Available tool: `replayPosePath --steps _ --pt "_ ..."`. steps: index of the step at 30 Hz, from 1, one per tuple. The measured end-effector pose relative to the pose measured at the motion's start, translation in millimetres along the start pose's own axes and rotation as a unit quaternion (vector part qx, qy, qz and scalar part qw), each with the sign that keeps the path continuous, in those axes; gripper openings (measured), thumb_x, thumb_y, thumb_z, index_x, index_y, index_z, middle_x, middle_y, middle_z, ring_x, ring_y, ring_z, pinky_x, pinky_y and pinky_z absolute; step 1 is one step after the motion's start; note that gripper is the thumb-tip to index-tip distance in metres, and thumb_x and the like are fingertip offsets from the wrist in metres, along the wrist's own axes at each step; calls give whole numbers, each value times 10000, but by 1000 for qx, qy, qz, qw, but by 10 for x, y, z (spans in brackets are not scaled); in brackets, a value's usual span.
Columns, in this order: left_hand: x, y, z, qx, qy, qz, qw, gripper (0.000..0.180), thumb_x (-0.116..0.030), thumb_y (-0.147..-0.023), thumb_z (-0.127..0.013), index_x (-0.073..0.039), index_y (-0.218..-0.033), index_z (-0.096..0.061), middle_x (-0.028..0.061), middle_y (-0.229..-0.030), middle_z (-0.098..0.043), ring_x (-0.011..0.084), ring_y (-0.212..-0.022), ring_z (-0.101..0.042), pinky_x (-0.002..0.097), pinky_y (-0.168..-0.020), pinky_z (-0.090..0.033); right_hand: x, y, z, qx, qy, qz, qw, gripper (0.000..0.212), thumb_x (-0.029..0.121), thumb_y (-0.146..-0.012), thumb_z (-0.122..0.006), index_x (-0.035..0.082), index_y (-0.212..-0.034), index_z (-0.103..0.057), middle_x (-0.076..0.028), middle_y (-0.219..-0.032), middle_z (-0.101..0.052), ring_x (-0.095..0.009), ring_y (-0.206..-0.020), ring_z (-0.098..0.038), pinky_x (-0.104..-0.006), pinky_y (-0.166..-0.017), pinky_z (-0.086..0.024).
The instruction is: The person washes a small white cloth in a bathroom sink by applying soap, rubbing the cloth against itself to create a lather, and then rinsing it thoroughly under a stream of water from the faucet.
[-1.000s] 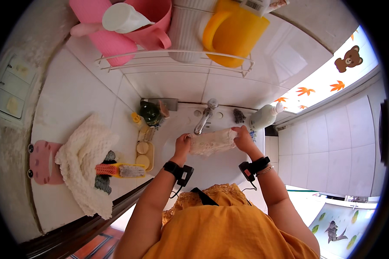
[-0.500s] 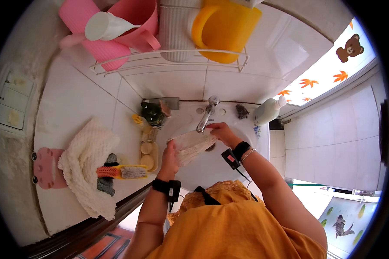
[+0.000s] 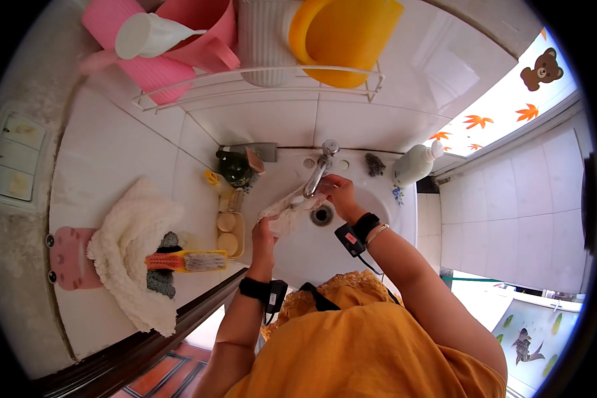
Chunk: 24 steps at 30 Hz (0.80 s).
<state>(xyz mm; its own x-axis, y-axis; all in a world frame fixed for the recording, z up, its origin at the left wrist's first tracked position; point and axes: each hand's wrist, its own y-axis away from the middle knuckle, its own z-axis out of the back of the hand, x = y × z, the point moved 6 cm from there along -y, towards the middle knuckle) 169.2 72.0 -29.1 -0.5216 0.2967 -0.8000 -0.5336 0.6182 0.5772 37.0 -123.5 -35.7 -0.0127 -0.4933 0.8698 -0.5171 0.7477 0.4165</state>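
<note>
Stretches a thin, whitish lacy cloth (image 3: 285,212) between both hands, over the rear half of the glossy sink (image 3: 298,257), just under the faucet (image 3: 324,164) of smooth, rounded chrome, with the spout hiding part of the fabric. Looks limp and creased, slanting upward from left end to right. Pinches the left end narrowly with the left hand (image 3: 264,237), fingers pointing toward the back edge and partly out of sight. Grasps the right end with the right hand (image 3: 341,196), close beside the spout, knuckles up, fingers bent inward, forearm slanting in from the front right. Wears black straps (image 3: 366,227) with boxy units on both wrists, plus a slim, pale bangle (image 3: 377,232) on the right. Below the cloth's right end, a round, dark drain (image 3: 322,215). At the back left corner, a bulging, dark green bottle (image 3: 233,168); near the back right corner, a frizzy dark clump (image 3: 375,165) and a pale, rounded pump bottle (image 3: 413,166). Beyond the left edge, a nubbly white towel (image 3: 127,242) and a yellow brush (image 3: 209,261) with grey bristles.
</note>
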Motion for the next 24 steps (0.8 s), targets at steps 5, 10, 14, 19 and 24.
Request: replayPosePath --steps 5,10,14,19,24 --pt "49 -128 -329 31 156 37 987 350 -355 -872 -401 -114 -1125 -429 22 -1134 -465 174 -1047 -451 381 -873 -370 250 100 259 -68 81 42 994 171 -34 -682 -593 14 -846 -609 -24 -772 -590 -92 -656 -525 -221 -583 -418" --pt "142 -306 -647 80 261 81 959 379 -336 -863 -447 -96 -1153 -412 55 -1161 -472 214 -1082 -450 414 -894 -366 441 101 588 -99 199 207 953 215 -5 -636 -634 -5 -849 -603 -47 -778 -596 -123 -698 -530 -242 -624 -428" --pt "311 -388 -754 104 319 132 933 328 -221 -851 -428 -47 -1129 -425 109 -1140 -486 255 -1076 -456 430 -872 -396 581 248 555 -120 290 215 925 178 -30 -667 -567 -19 -844 -580 -55 -788 -570 -148 -697 -523 -260 -641 -425" --pt "292 -99 -1177 232 398 225 859 258 -85 -802 -427 7 -1042 -457 171 -1046 -521 280 -894 -555 393 -732 -487 248 667 -140 121 474 256 834 286 -2 -660 -535 1 -946 -548 -178 -1018 -518 -353 -884 -514 -375 -766 -428" --pt "470 -266 -783 101 230 161 954 219 -3 -770 -453 -15 -986 -487 135 -933 -558 248 -766 -579 357 -687 -495 290 1082 -510 329 447 248 794 283 -12 -688 -507 22 -964 -558 -167 -1054 -516 -336 -958 -507 -381 -826 -414"
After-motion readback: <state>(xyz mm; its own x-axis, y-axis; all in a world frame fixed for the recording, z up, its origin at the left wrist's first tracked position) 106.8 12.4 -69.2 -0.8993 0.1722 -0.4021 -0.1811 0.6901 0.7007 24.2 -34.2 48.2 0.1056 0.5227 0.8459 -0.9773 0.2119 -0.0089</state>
